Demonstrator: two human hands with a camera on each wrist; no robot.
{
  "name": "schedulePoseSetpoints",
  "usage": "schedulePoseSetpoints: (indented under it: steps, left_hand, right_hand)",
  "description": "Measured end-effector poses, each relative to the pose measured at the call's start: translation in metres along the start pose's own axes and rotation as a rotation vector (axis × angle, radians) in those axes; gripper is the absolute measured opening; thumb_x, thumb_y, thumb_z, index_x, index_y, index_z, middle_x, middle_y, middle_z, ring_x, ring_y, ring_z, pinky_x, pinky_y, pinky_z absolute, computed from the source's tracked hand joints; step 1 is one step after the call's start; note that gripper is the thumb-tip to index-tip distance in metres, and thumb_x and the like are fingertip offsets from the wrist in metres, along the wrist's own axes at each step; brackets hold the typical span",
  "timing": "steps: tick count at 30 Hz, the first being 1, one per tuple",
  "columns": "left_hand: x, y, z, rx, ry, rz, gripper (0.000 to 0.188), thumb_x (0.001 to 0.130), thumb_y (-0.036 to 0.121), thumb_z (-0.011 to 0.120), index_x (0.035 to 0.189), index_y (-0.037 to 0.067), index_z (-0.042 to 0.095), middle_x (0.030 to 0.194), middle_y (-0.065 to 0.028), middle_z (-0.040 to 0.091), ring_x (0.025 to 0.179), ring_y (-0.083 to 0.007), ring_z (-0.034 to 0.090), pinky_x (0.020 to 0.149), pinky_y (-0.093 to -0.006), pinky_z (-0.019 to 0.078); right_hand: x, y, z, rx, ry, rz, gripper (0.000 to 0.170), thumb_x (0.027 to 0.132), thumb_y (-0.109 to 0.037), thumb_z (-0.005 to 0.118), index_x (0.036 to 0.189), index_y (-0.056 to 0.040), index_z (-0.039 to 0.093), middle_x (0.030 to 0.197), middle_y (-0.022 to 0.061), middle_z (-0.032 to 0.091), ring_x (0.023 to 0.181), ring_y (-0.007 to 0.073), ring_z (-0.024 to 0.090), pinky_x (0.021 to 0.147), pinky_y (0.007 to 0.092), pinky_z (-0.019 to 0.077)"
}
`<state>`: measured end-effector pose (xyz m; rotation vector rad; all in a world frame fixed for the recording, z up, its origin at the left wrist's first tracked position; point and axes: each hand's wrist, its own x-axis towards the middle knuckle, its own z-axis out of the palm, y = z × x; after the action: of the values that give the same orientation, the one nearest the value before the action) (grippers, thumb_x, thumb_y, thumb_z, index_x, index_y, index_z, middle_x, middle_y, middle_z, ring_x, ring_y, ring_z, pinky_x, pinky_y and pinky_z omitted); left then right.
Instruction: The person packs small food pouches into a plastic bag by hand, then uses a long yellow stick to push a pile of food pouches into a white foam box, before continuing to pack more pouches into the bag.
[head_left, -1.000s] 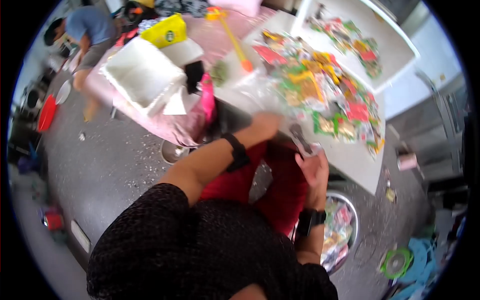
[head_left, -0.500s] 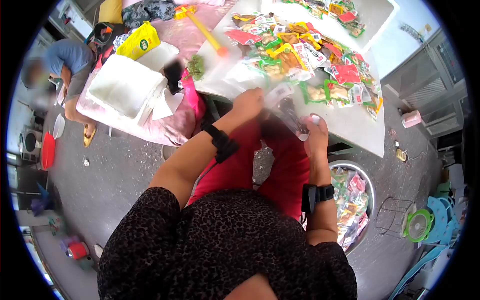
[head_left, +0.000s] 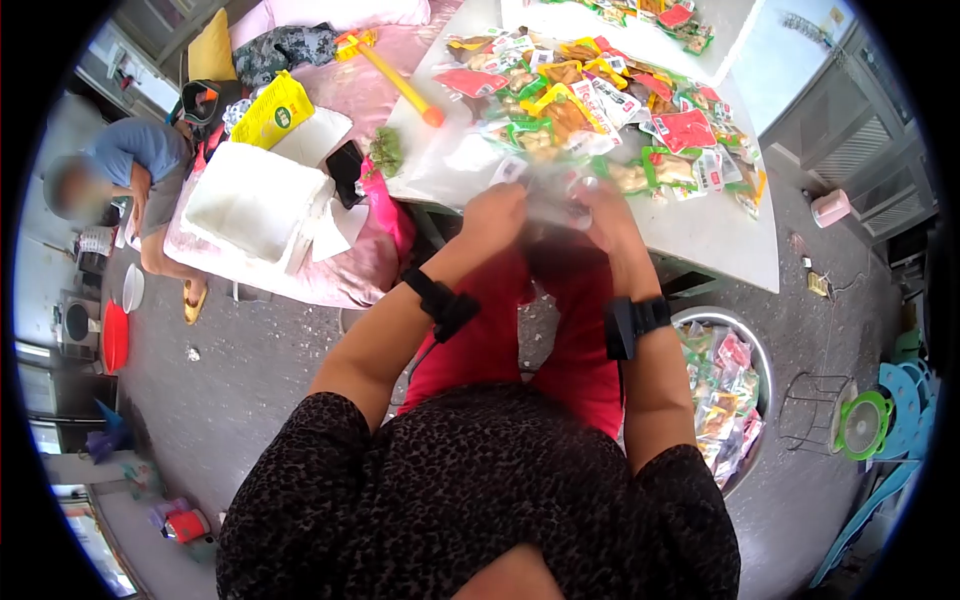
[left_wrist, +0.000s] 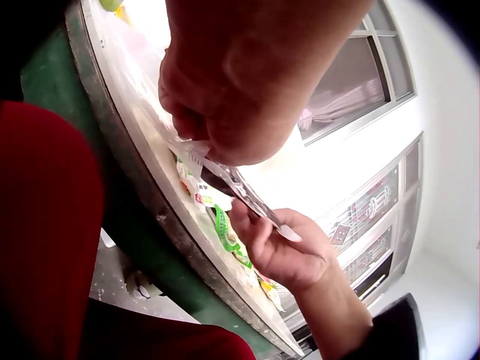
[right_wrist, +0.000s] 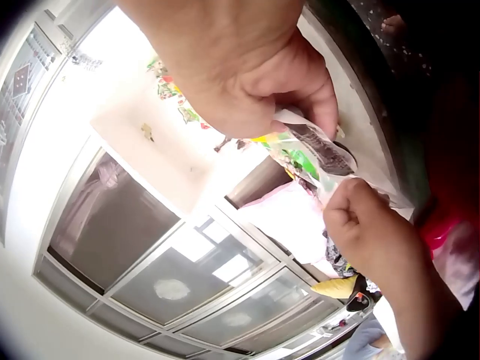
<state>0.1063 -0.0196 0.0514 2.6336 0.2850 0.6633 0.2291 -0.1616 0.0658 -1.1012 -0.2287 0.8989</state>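
Over the lap, at the table's near edge, both hands hold a clear plastic packet [right_wrist: 330,154] with a dark strip of something inside; the packet is blurred in the head view. My left hand [head_left: 495,215] has its fingers curled and pinches one end. The right hand [head_left: 612,218] grips the other end between thumb and fingers, as the left wrist view shows with the packet [left_wrist: 241,189] stretched between the two. Just beyond them, a heap of colourful food packets [head_left: 600,105] covers the white table [head_left: 725,245].
A metal basin [head_left: 765,380] full of packets stands on the floor at the right. Left of the table are a white foam box [head_left: 250,205], a phone [head_left: 345,170] and a yellow bag [head_left: 272,110] on a pink-covered bed. Another person [head_left: 140,160] sits bent forward at the far left.
The right hand has risen and come closer to the left hand, which now grips the packet's other end. The head view has shifted slightly.
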Motion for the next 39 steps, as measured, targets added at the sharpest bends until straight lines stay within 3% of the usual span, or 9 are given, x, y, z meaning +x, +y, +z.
schedulePoseSetpoints:
  steps: [5, 9, 15, 21, 24, 27, 32, 36, 39]
  left_hand:
    - [0.003, -0.001, 0.004, -0.009, 0.021, 0.029, 0.008, 0.073, 0.012, 0.046, 0.078, 0.007, 0.050, 0.075, -0.0122, 0.052, 0.074, -0.0304, 0.051, 0.063, -0.0396, 0.0421]
    - [0.000, 0.000, 0.002, -0.022, 0.010, 0.006, 0.010, 0.072, 0.013, 0.046, 0.078, 0.007, 0.051, 0.074, -0.0126, 0.052, 0.072, -0.0309, 0.052, 0.062, -0.0404, 0.0423]
    - [-0.002, 0.005, 0.004, -0.024, -0.022, 0.008, 0.010, 0.073, 0.014, 0.045, 0.077, 0.007, 0.051, 0.075, -0.0125, 0.052, 0.074, -0.0308, 0.051, 0.063, -0.0401, 0.0418]
    - [0.002, 0.012, -0.004, -0.004, 0.011, 0.025, 0.011, 0.073, 0.014, 0.045, 0.076, 0.006, 0.051, 0.075, -0.0126, 0.053, 0.073, -0.0309, 0.051, 0.062, -0.0405, 0.0418]
    - [0.005, 0.005, 0.001, 0.009, 0.015, 0.017, 0.011, 0.074, 0.015, 0.045, 0.076, 0.006, 0.052, 0.075, -0.0126, 0.053, 0.073, -0.0310, 0.052, 0.062, -0.0407, 0.0417]
    - [0.007, -0.005, 0.007, 0.042, -0.006, -0.006, 0.011, 0.074, 0.015, 0.045, 0.076, 0.007, 0.052, 0.074, -0.0124, 0.053, 0.073, -0.0311, 0.052, 0.062, -0.0407, 0.0418]
    - [0.007, -0.010, 0.001, 0.039, -0.053, 0.000, 0.015, 0.073, 0.017, 0.047, 0.082, 0.007, 0.053, 0.076, -0.0131, 0.054, 0.075, -0.0302, 0.052, 0.065, -0.0398, 0.0423]
    - [0.032, -0.029, -0.011, 0.134, 0.131, 0.009, 0.018, 0.070, 0.018, 0.051, 0.085, 0.008, 0.055, 0.081, -0.0122, 0.054, 0.079, -0.0287, 0.052, 0.067, -0.0388, 0.0422]
    - [0.063, -0.058, -0.016, 0.348, 0.240, 0.068, 0.021, 0.068, 0.017, 0.051, 0.087, 0.009, 0.053, 0.085, -0.0104, 0.053, 0.081, -0.0280, 0.051, 0.067, -0.0383, 0.0420]
  right_hand:
    - [0.017, 0.019, 0.030, 0.087, 0.106, -0.030, 0.018, 0.080, -0.008, 0.046, 0.096, -0.0004, 0.046, 0.079, 0.0100, 0.053, 0.062, 0.0201, 0.055, 0.044, 0.0323, 0.0436]
    - [0.025, 0.026, 0.013, -0.739, 0.029, -0.056, 0.024, 0.075, -0.016, 0.050, 0.092, 0.0013, 0.050, 0.073, 0.0114, 0.055, 0.052, 0.0189, 0.054, 0.043, 0.0283, 0.0428]
    - [0.022, 0.020, 0.013, -0.831, 0.106, -0.184, 0.021, 0.074, -0.013, 0.048, 0.089, 0.0012, 0.053, 0.077, 0.0127, 0.058, 0.057, 0.0205, 0.057, 0.046, 0.0293, 0.0442]
    - [0.067, 0.031, -0.013, -1.355, 0.157, -0.688, 0.019, 0.072, -0.005, 0.045, 0.087, 0.0021, 0.053, 0.078, 0.0156, 0.058, 0.065, 0.0253, 0.059, 0.050, 0.0325, 0.0470]
    - [0.048, 0.016, 0.025, -0.875, 0.188, -0.208, 0.018, 0.071, -0.001, 0.046, 0.087, 0.0024, 0.052, 0.078, 0.0148, 0.057, 0.068, 0.0233, 0.059, 0.053, 0.0312, 0.0479]
    - [0.040, 0.015, 0.045, -0.678, 0.205, -0.109, 0.018, 0.070, 0.001, 0.047, 0.087, 0.0019, 0.051, 0.076, 0.0121, 0.055, 0.067, 0.0207, 0.059, 0.054, 0.0298, 0.0481]
    - [0.041, 0.035, 0.027, -0.404, 0.181, -0.277, 0.017, 0.071, -0.001, 0.049, 0.088, 0.0014, 0.050, 0.076, 0.0087, 0.052, 0.064, 0.0176, 0.057, 0.052, 0.0257, 0.0470]
    - [0.039, 0.035, 0.006, -0.620, 0.226, -0.329, 0.015, 0.074, -0.002, 0.047, 0.089, 0.0009, 0.049, 0.077, 0.0066, 0.050, 0.067, 0.0158, 0.057, 0.051, 0.0235, 0.0463]
    - [0.033, 0.034, 0.008, -0.385, 0.262, -0.343, 0.013, 0.075, -0.002, 0.045, 0.088, 0.0002, 0.050, 0.077, 0.0048, 0.049, 0.068, 0.0145, 0.057, 0.051, 0.0230, 0.0462]
